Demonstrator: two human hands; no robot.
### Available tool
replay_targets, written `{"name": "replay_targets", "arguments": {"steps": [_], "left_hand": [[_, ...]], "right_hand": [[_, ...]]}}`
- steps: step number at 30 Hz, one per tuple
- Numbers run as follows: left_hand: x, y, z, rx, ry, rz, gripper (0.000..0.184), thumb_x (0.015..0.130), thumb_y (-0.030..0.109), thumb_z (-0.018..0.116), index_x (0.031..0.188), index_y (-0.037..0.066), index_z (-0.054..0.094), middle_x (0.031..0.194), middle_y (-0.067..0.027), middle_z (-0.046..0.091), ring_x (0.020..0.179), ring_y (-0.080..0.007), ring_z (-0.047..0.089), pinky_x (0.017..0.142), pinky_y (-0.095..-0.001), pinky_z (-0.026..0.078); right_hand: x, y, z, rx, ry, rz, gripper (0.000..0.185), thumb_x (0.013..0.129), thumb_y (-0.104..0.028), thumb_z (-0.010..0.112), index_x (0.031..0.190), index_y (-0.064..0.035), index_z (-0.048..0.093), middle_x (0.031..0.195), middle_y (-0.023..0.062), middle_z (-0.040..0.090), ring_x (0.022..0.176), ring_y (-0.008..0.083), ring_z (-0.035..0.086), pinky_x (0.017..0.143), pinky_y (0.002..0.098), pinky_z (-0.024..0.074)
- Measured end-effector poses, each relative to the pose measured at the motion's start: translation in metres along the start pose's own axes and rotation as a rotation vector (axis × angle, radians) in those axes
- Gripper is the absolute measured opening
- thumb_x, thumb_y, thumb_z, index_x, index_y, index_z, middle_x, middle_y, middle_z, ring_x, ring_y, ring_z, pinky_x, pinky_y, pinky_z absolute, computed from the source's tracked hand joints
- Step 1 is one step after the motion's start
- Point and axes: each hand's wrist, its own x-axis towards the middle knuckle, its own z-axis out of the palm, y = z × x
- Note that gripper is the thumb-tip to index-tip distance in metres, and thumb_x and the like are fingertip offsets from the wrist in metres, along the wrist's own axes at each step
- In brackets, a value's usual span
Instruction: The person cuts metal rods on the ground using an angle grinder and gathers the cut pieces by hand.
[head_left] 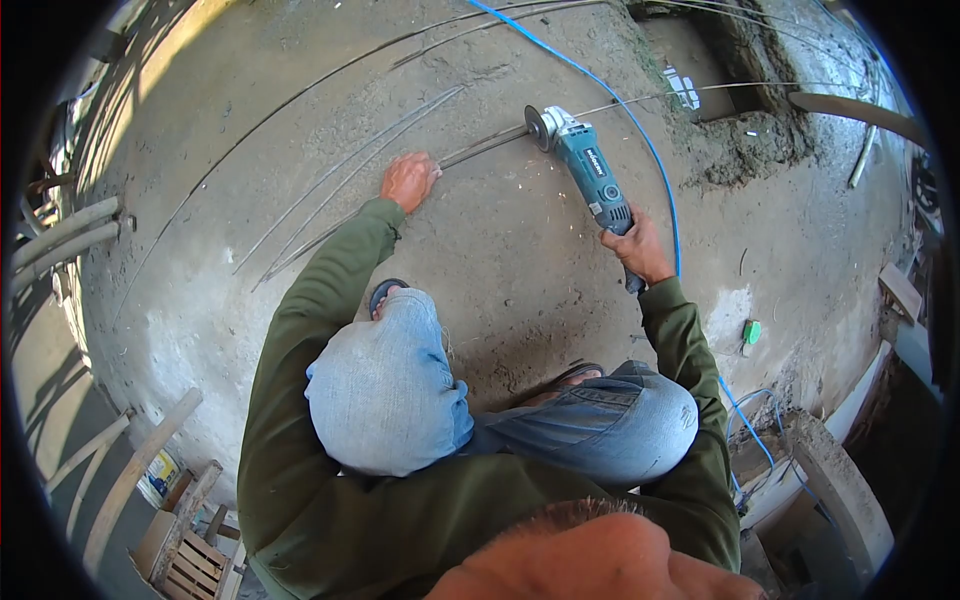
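My right hand [640, 245] is wrapped round the rear body of a teal angle grinder [592, 172]. The grinder's dark disc [539, 129] is at the far end, touching or just over the thin metal rods [487, 146]; I cannot tell which. Whether the disc spins does not show. On the left, my left hand [410, 181] is closed on the rods, holding them low against the ground. The rods run on past the disc to the right and back under my left forearm.
More thin rods [350, 150] lie on the concrete floor. A blue cable or hose [650, 140] curves past the grinder on the right. Beyond it is a square pit [725, 101] with muddy edges. A green object [751, 332] lies at right; wooden poles [140, 480] stand lower left.
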Motion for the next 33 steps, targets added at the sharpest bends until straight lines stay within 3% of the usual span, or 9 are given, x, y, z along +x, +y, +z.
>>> {"name": "replay_targets", "arguments": {"steps": [8,14,16,20,25,33], "left_hand": [[0.0,-0.002,0.012,0.055,0.081,0.064,0.013,0.086,0.017,0.058,0.084,0.005,0.062,0.086,-0.0136,0.056,0.088,-0.0329,0.057,0.076,-0.0454,0.045],[-0.007,0.011,-0.001,0.067,0.128,0.099,0.014,0.089,0.017,0.054,0.092,0.003,0.053,0.087,-0.0169,0.057,0.087,-0.0356,0.057,0.075,-0.0469,0.045],[-0.008,0.019,-0.008,-0.114,-0.084,-0.178,0.016,0.092,0.019,0.051,0.094,0.003,0.05,0.092,-0.0209,0.059,0.088,-0.0394,0.059,0.075,-0.0486,0.046],[-0.01,0.025,-0.02,-0.19,-0.08,-0.188,0.018,0.094,0.021,0.049,0.097,0.004,0.05,0.097,-0.0228,0.061,0.088,-0.0414,0.06,0.075,-0.0491,0.047],[-0.012,0.022,-0.018,-0.185,0.024,-0.066,0.021,0.092,0.021,0.05,0.106,0.006,0.057,0.099,-0.0178,0.062,0.09,-0.0387,0.06,0.077,-0.0475,0.048],[-0.01,0.024,-0.019,-0.206,0.046,-0.084,0.021,0.091,0.02,0.052,0.103,0.005,0.06,0.098,-0.0167,0.063,0.09,-0.0371,0.061,0.077,-0.0451,0.049]], "right_hand": [[-0.008,-0.002,0.0,0.058,0.012,-0.027,0.054,0.064,-0.017,0.07,0.111,0.0062,0.057,0.082,0.0048,0.057,0.072,0.014,0.052,0.066,0.0289,0.0453],[-0.013,0.004,-0.003,0.065,0.036,-0.014,0.05,0.067,-0.02,0.072,0.109,0.0032,0.057,0.08,-0.0002,0.053,0.068,0.0103,0.047,0.062,0.026,0.0417],[-0.013,0.0,-0.004,0.083,0.031,-0.019,0.051,0.067,-0.02,0.072,0.109,0.003,0.057,0.08,-0.0002,0.053,0.067,0.0101,0.047,0.061,0.0259,0.0417],[-0.012,-0.006,-0.007,0.046,0.041,-0.047,0.052,0.067,-0.021,0.072,0.11,0.0026,0.057,0.08,-0.0001,0.054,0.066,0.0099,0.048,0.06,0.0257,0.0415],[-0.014,-0.019,-0.01,0.064,0.007,-0.029,0.055,0.067,-0.021,0.072,0.113,0.003,0.056,0.081,0.0009,0.055,0.067,0.0103,0.049,0.061,0.0262,0.0429],[-0.012,-0.012,-0.009,0.045,0.02,-0.069,0.059,0.066,-0.022,0.072,0.116,0.0043,0.056,0.086,0.0023,0.057,0.07,0.0112,0.051,0.064,0.0265,0.0442]]}}
